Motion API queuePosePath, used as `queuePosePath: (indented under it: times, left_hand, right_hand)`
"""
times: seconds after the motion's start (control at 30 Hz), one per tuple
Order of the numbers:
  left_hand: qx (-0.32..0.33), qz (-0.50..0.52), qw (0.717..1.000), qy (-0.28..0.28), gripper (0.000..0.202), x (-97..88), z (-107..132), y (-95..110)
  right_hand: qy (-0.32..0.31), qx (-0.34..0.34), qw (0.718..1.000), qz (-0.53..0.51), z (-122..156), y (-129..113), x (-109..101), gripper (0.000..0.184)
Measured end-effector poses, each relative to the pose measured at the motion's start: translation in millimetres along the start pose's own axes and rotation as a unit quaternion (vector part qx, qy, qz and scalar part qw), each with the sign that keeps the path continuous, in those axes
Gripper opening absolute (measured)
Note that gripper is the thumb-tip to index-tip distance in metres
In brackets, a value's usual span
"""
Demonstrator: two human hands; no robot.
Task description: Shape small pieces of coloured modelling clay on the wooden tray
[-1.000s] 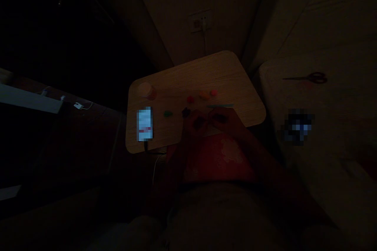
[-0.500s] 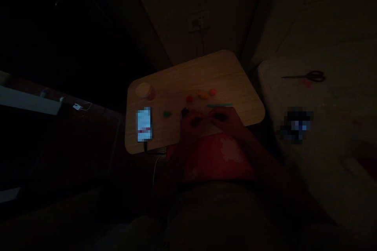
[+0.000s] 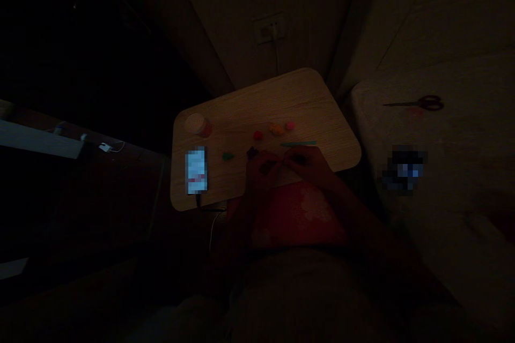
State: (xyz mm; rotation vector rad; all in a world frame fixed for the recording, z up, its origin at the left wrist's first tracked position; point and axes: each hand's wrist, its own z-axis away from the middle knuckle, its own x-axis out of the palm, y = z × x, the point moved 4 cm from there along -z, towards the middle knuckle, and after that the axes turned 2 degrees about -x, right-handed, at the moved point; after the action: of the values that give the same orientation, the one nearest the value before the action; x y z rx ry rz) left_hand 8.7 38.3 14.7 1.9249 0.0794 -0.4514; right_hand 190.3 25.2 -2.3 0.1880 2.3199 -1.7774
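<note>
The room is very dim. My left hand (image 3: 261,169) and my right hand (image 3: 308,163) meet at the near edge of a small wooden table (image 3: 281,96), fingers curled together round something dark that I cannot make out. Just beyond them lie small coloured lumps: a green one (image 3: 228,156), a dark one (image 3: 252,153), a red one (image 3: 258,135), an orange one (image 3: 277,128) and a pink one (image 3: 290,125). A thin green stick (image 3: 298,143) lies by my right hand.
A lit phone (image 3: 196,170) with a cable lies on the table's left end, behind it a small lidded jar (image 3: 197,124). Scissors (image 3: 420,103) rest on the pale cushion to the right. A wall socket (image 3: 269,29) sits behind. A red cloth (image 3: 298,214) covers my lap.
Both hands stay together at the table edge with only slight finger movement. The view has shifted a little.
</note>
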Motion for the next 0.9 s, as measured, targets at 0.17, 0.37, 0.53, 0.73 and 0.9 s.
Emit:
queuePosePath:
  times: [0.17, 0.37, 0.53, 0.73, 0.9]
  left_hand:
    - [-0.024, 0.011, 1.0, 0.003, 0.023, 2.4, 2, -6]
    - [-0.012, -0.001, 1.0, -0.009, 0.023, 4.9, 1, -8]
    - [-0.034, -0.004, 0.999, 0.013, 0.021, 3.5, 0, -12]
    - [-0.034, -0.003, 0.999, 0.01, 0.02, 1.8, 1, -10]
    - [-0.019, -0.008, 1.0, 0.01, 0.018, 0.5, 0, -7]
  right_hand:
    - [-0.012, 0.001, 1.0, 0.011, 0, -1, -2, 0.019]
    - [-0.017, 0.003, 1.0, 0.002, -2, -6, -3, 0.02]
    - [-0.015, 0.009, 0.999, -0.029, -1, -3, -3, 0.02]
    - [-0.003, 0.007, 1.0, -0.022, 1, -4, -5, 0.017]
    - [-0.007, 0.013, 1.0, -0.026, 1, -5, -4, 0.018]
